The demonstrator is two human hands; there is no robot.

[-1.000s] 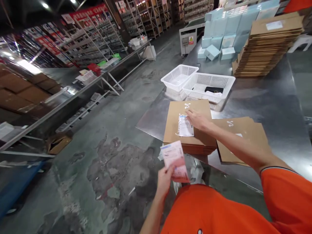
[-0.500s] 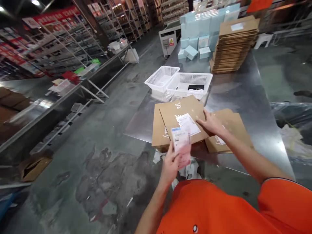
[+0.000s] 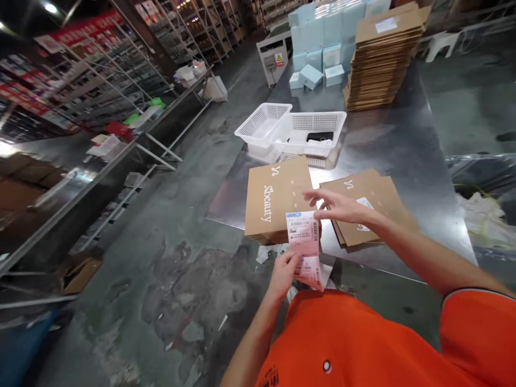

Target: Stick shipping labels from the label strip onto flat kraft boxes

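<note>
My left hand [image 3: 284, 271] is closed on a strip of printed shipping labels [image 3: 303, 236], pinched near its middle, with the lower part hanging down. My right hand [image 3: 336, 206] is just above the strip's upper right corner, fingers apart; whether the thumb touches the paper I cannot tell. Behind the labels lies a stack of flat brown cardboard boxes [image 3: 278, 188] with white "beauty" lettering. Right of it, partly under my right forearm, is another pile of flat cardboard [image 3: 358, 185] bearing a white label [image 3: 365, 203].
Two white plastic baskets [image 3: 262, 128] stand behind the stack; the right one holds a dark object [image 3: 320, 136]. Farther back on the metal table [image 3: 382, 145] are pale blue boxes [image 3: 318, 40] and a tall cardboard stack [image 3: 381, 59]. A long shelf-bench [image 3: 161, 115] runs along the left.
The labelled top cardboard has moved right off the left stack onto the right pile. My right hand has let go of it and come over to the label strip, which my left hand still holds.
</note>
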